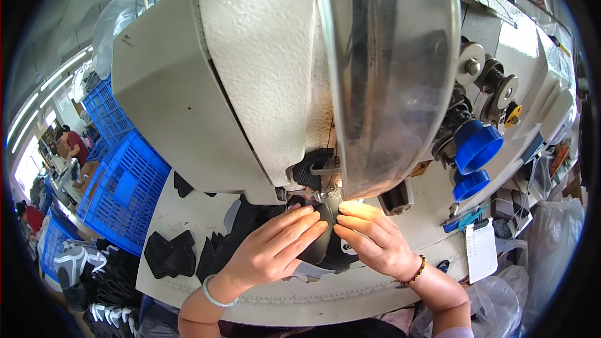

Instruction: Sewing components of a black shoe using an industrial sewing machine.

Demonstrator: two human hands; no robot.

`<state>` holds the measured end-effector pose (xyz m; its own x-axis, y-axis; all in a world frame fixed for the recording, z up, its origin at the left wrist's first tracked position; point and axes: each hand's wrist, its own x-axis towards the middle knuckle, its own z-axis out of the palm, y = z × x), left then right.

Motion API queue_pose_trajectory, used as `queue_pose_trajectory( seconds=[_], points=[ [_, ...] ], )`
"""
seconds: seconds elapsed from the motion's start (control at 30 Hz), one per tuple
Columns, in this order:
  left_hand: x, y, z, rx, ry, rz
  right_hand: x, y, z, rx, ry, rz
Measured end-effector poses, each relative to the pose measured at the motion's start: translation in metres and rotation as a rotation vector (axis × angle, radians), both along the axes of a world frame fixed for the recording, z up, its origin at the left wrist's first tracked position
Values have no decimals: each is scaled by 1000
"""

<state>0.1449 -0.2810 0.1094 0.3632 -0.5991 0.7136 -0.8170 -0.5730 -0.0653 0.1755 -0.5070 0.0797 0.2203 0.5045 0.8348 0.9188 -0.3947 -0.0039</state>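
A black and dark grey shoe upper piece (317, 249) lies under the needle and presser foot (328, 194) of a big sewing machine (260, 56). My left hand (266, 247), with a pale bangle at the wrist, holds its left side, fingers long and close together on top. On the other side my right hand (379, 241), wearing a beaded bracelet, grips the piece with bent fingers. Both sets of fingertips are close to the presser foot, where a small lamp shines. My thumbs are mostly hidden. A clear plastic shield (394, 75) hangs over the right part of the machine.
Black cut pieces (170, 253) lie on the white table (294, 313) left of my hand. Blue crates (125, 191) and stacked shoe uppers (78, 269) stand further left. Blue thread-stand cups (477, 147), teal snips (472, 216) and plastic bags (554, 244) are at the right. People work far left.
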Motion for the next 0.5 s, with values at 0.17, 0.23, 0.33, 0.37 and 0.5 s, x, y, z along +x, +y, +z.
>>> queue_pose_trajectory(
  seconds=[0.17,0.23,0.33,0.37,0.5],
  points=[
    [1,2,-4,68,-11,27,1,-3,-4,-7,8,62],
    [2,2,-5,66,-19,34,1,-4,-5,-7,33,80],
    [2,1,-5,51,-25,28,1,-4,-5,2,36,83],
    [2,1,-5,51,-25,28,1,-3,-5,2,36,83],
    [1,0,-3,65,-21,42,1,-3,-4,9,40,91]
  ],
)
